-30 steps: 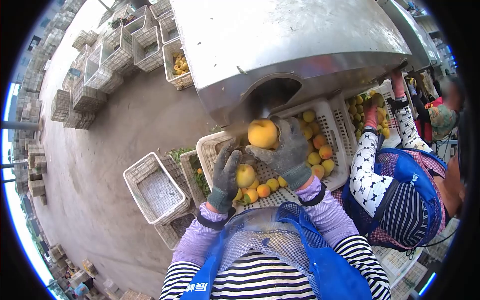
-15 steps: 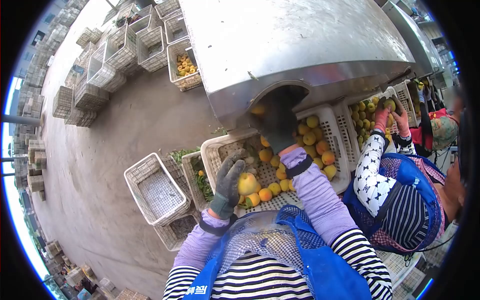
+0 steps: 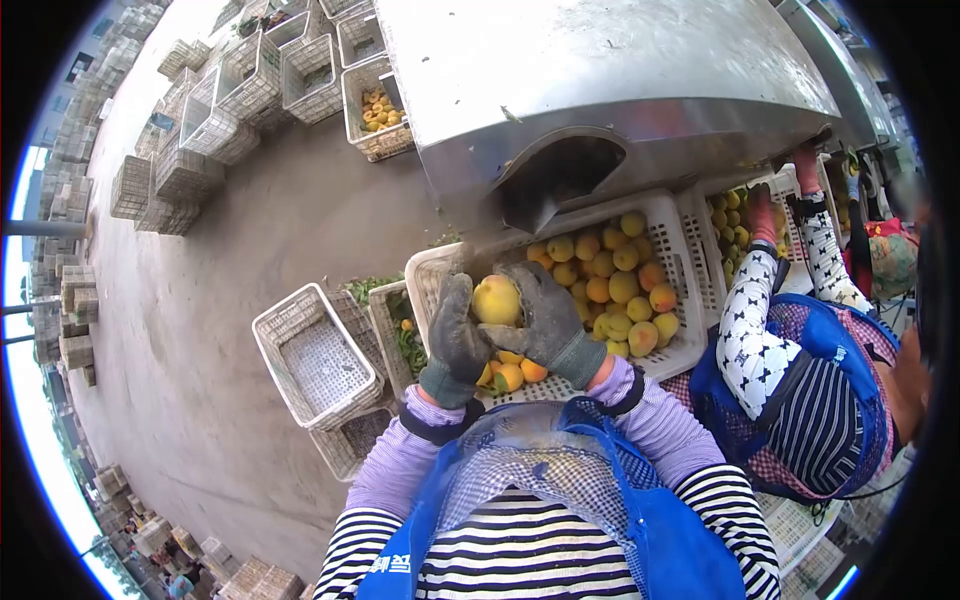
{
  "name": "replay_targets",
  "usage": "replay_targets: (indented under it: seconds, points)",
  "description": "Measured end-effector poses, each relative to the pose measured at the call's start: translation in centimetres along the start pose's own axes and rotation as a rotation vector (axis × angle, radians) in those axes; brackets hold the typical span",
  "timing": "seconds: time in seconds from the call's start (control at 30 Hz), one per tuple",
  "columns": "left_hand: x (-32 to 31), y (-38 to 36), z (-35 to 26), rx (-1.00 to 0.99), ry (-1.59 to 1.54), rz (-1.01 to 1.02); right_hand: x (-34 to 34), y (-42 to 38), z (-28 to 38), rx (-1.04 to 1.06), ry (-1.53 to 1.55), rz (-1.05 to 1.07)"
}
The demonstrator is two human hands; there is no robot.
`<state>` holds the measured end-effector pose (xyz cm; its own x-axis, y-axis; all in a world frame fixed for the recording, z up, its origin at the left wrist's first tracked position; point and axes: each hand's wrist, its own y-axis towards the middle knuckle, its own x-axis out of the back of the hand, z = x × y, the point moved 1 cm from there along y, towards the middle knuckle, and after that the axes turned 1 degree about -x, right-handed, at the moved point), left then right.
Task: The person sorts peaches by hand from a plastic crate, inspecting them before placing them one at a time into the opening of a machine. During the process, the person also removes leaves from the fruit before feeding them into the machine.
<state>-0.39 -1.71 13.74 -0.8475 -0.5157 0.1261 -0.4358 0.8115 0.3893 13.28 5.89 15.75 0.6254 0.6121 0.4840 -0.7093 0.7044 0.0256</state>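
A yellow peach [image 3: 497, 300] is held between my two gloved hands above the crate. On its left side, the fingers of my left hand [image 3: 456, 335] curl against it. My right hand [image 3: 548, 318] closes round it from the right, thumb below. Under my hands is a white plastic crate [image 3: 432, 268], with a heap of yellow-orange peaches [image 3: 610, 280] in its right part. A few more peaches [image 3: 508, 376] lie near my wrists. Just beyond the crate, a dark chute opening [image 3: 565, 175] shows in the metal machine [image 3: 620, 60].
To the left stand an empty white crate [image 3: 318, 365] and a crate of green leaves [image 3: 400, 330]. At right, a co-worker [image 3: 800, 390] reaches over another crate of peaches. Stacked crates [image 3: 185, 175] and a crate with some fruit [image 3: 378, 110] stand on the floor farther off.
My right hand has come out of the chute opening and back to the peach at my left hand. More peaches now lie in the crate. The co-worker's hands have moved apart.
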Motion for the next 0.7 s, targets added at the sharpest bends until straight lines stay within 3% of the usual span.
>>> replay_targets:
  seconds: [0.07,0.1,0.2,0.43,0.53,0.57,0.67,0.7]
  points:
    - [-1.1,-0.4,-1.1,0.591,-0.766,-0.024,0.0,-0.2,-0.2,0.012,0.056,-0.087]
    - [-1.3,-0.3,-1.8,0.732,-0.832,-0.053,0.5,-0.2,-0.1,0.040,0.052,-0.118]
    - [-0.2,-1.3,-0.9,0.748,-0.518,0.166,1.1,-0.2,-0.1,0.109,-0.071,-0.216]
    - [-1.4,-0.7,1.4,0.526,-0.284,0.009,2.5,1.7,0.6,0.077,-0.275,-0.424]
    - [-0.7,-0.7,1.5,0.693,-0.551,-0.082,3.5,5.5,-1.4,-0.249,-0.570,-0.217]
    - [-0.2,-1.3,2.0,0.719,-0.501,-0.076,3.3,6.9,-3.3,-0.245,-0.521,-0.197]
    - [0.9,-3.0,3.9,0.797,-0.526,-0.051,2.5,10.7,-6.4,0.136,-0.591,-0.429]
    - [1.0,-3.5,4.2,0.828,-0.570,-0.088,2.4,11.6,-6.7,0.156,-0.626,-0.489]
